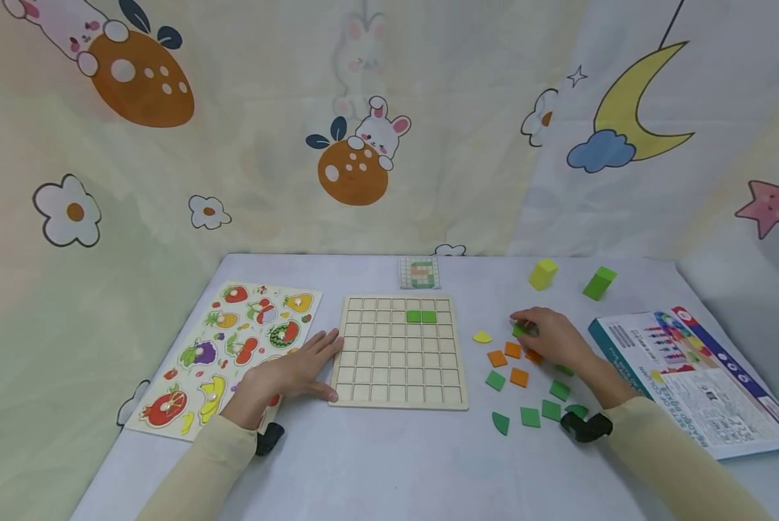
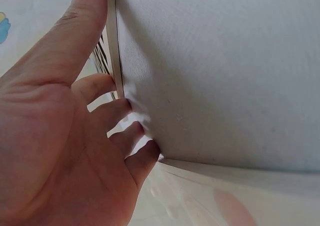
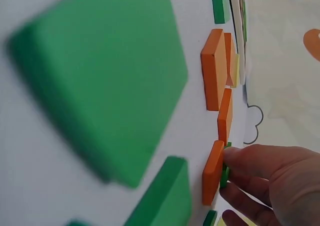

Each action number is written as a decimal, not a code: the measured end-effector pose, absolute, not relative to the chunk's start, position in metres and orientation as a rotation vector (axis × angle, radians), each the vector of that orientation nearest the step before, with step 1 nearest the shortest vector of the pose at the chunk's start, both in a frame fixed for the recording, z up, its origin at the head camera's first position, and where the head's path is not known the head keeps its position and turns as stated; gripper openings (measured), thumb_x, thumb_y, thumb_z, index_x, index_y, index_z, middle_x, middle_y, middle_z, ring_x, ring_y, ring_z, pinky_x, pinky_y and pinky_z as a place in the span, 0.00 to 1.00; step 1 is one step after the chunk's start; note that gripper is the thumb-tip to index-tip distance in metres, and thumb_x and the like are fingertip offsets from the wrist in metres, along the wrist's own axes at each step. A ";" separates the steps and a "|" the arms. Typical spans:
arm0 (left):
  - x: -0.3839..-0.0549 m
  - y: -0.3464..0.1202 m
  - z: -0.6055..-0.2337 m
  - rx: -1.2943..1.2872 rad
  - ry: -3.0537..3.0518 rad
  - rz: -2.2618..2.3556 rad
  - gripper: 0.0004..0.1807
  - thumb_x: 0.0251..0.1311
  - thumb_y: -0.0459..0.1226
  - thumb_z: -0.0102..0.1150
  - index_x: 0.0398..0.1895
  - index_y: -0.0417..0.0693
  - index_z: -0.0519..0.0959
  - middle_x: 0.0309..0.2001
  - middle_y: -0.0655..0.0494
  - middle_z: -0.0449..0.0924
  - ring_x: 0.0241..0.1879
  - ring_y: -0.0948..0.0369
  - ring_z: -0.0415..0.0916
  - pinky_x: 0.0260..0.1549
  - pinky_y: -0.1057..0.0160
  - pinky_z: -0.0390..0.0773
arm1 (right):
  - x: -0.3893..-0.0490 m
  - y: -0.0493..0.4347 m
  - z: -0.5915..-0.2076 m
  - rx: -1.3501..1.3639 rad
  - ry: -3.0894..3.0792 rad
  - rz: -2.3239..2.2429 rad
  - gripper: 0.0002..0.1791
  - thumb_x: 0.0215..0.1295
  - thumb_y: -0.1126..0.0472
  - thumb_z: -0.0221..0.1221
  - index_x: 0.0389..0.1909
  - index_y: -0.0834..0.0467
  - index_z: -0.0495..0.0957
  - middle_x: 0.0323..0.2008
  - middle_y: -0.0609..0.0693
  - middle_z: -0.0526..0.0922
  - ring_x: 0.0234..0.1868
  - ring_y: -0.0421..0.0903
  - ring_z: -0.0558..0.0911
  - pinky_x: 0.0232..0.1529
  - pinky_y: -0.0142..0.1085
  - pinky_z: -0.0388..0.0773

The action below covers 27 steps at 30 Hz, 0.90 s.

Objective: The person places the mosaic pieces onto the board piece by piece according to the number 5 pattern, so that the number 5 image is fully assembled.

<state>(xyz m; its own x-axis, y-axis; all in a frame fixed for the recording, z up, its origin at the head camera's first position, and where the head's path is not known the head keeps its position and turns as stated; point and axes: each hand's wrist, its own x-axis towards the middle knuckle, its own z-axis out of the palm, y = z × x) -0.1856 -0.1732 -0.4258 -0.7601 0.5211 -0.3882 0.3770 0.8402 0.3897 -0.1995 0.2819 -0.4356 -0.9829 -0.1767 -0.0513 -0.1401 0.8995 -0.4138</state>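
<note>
A wooden grid board lies in the middle of the table, with two green square tiles side by side in an upper row. My left hand rests at the board's left edge, fingers extended and thumb by the lower left corner, over part of a fruit sticker sheet. To the right of the board, my right hand pinches a green tile between thumb and fingers. Orange square tiles lie just in front of it, one of them partly hidden by the hand. Several green tiles are scattered nearer me.
A small pattern card lies behind the board. Yellow-green and green blocks stand at the back right. A printed box lies along the right side, near my right forearm. One yellow piece sits beside the board.
</note>
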 end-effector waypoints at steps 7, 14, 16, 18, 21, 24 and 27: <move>-0.184 -0.175 -0.423 0.655 2.527 0.379 0.54 0.53 0.53 0.67 0.78 0.47 0.47 0.79 0.49 0.36 0.78 0.46 0.34 0.72 0.43 0.52 | -0.225 0.247 -0.431 -0.346 2.964 -0.706 0.24 0.63 0.63 0.62 0.61 0.60 0.75 0.51 0.57 0.82 0.49 0.54 0.77 0.54 0.51 0.76; -0.184 -0.173 -0.428 0.643 2.514 0.408 0.55 0.52 0.53 0.67 0.78 0.49 0.47 0.79 0.52 0.36 0.78 0.48 0.33 0.72 0.44 0.52 | -0.250 0.179 -0.428 -0.609 2.909 -0.803 0.22 0.62 0.62 0.63 0.58 0.60 0.77 0.50 0.54 0.84 0.50 0.52 0.80 0.54 0.48 0.76; -0.183 -0.172 -0.430 0.649 2.512 0.402 0.55 0.52 0.54 0.67 0.78 0.49 0.47 0.79 0.52 0.36 0.78 0.48 0.33 0.72 0.44 0.53 | -0.255 0.161 -0.431 -0.678 2.878 -0.824 0.21 0.63 0.62 0.62 0.57 0.59 0.78 0.50 0.53 0.84 0.50 0.51 0.80 0.53 0.47 0.77; -0.183 -0.172 -0.430 0.659 2.514 0.401 0.55 0.52 0.54 0.67 0.78 0.48 0.47 0.79 0.51 0.36 0.78 0.48 0.34 0.72 0.44 0.53 | -0.260 0.146 -0.435 -0.726 2.861 -0.819 0.19 0.64 0.61 0.61 0.57 0.58 0.79 0.49 0.52 0.84 0.49 0.49 0.81 0.51 0.45 0.78; -0.183 -0.172 -0.431 0.679 2.521 0.381 0.55 0.53 0.54 0.66 0.78 0.48 0.46 0.79 0.51 0.36 0.78 0.47 0.34 0.72 0.45 0.53 | -0.264 0.128 -0.438 -0.767 2.856 -0.792 0.18 0.65 0.61 0.60 0.56 0.57 0.79 0.49 0.51 0.85 0.49 0.47 0.82 0.51 0.43 0.79; -0.184 -0.173 -0.429 0.684 2.527 0.363 0.55 0.53 0.54 0.66 0.78 0.47 0.46 0.79 0.50 0.35 0.78 0.47 0.34 0.72 0.45 0.54 | -0.265 0.114 -0.439 -0.824 2.861 -0.746 0.18 0.65 0.62 0.61 0.56 0.58 0.79 0.50 0.52 0.85 0.48 0.47 0.82 0.50 0.42 0.79; -0.185 -0.174 -0.427 0.670 2.530 0.349 0.55 0.53 0.54 0.65 0.78 0.48 0.46 0.79 0.51 0.35 0.78 0.48 0.33 0.72 0.45 0.54 | -0.265 0.103 -0.437 -0.858 2.867 -0.685 0.18 0.65 0.62 0.61 0.56 0.58 0.79 0.50 0.52 0.84 0.47 0.47 0.82 0.50 0.41 0.79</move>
<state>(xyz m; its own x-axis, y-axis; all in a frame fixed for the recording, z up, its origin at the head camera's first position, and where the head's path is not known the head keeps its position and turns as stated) -0.1850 -0.1738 -0.4270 -0.7562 0.5201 -0.3971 0.3932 0.8462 0.3597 -0.2652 0.1034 -0.4371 -0.8414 -0.5374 0.0574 -0.5053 0.7446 -0.4361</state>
